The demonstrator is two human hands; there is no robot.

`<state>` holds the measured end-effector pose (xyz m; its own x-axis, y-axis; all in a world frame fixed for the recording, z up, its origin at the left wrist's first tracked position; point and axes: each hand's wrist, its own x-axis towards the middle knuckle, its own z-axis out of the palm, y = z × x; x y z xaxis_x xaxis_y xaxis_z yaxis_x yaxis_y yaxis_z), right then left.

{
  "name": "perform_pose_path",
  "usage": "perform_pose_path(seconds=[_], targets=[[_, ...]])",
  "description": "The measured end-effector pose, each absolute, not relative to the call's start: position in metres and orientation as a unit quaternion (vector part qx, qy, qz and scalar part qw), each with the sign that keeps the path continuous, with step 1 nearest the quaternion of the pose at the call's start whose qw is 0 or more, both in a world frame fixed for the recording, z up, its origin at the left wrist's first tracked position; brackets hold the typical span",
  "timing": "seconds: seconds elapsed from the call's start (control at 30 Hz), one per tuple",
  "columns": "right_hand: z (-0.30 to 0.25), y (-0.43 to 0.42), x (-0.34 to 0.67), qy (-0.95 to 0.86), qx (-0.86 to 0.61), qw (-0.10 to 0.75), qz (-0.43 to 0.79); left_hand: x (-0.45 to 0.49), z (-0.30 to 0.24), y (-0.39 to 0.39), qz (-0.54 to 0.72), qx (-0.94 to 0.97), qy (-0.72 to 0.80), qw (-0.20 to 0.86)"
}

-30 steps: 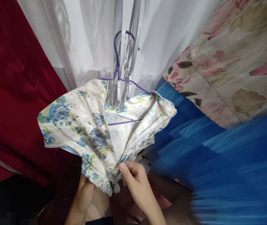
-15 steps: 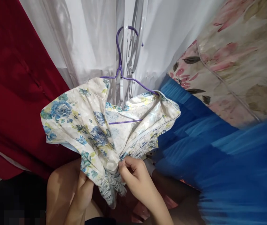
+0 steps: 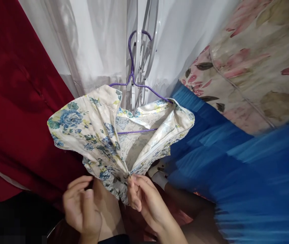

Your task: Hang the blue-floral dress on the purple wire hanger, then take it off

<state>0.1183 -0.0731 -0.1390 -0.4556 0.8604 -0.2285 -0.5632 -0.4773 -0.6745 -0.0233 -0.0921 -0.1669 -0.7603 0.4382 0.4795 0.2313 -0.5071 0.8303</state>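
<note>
A cream dress with blue and yellow flowers hangs on a purple wire hanger, its zipped opening spread wide into a V. At the bottom of that V, my right hand pinches what looks like the zipper pull, thumb against forefinger. My left hand is off the cloth, just below and left of the dress, fingers curved and apart with nothing in them. The lower part of the dress is bunched and partly hidden behind my right hand.
The hanger hooks onto a white metal rack before white curtains. Red cloth hangs at left. Blue tulle and a pink-flowered fabric fill the right side. A leg with a shoe shows beneath the dress.
My left hand has let go of the dress's left side and opened, moving slightly down and left. My right hand stays at the bottom of the opening, its fingers now turned differently.
</note>
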Motion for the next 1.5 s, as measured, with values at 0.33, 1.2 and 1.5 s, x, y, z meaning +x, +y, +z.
perform_pose_path(seconds=[0.33,1.2,1.5], targets=[[-0.142,-0.081,0.107,-0.274,-0.281,0.475,0.788,0.003,-0.172,-0.074,0.592,0.546,0.502,0.316],[-0.088,-0.042,0.128,-0.456,-0.340,0.491,0.660,0.002,-0.190,-0.079,0.609,0.612,0.466,0.193],[0.020,0.012,0.110,-0.507,-0.249,0.643,0.517,-0.005,-0.203,-0.072,0.587,0.649,0.435,0.212]])
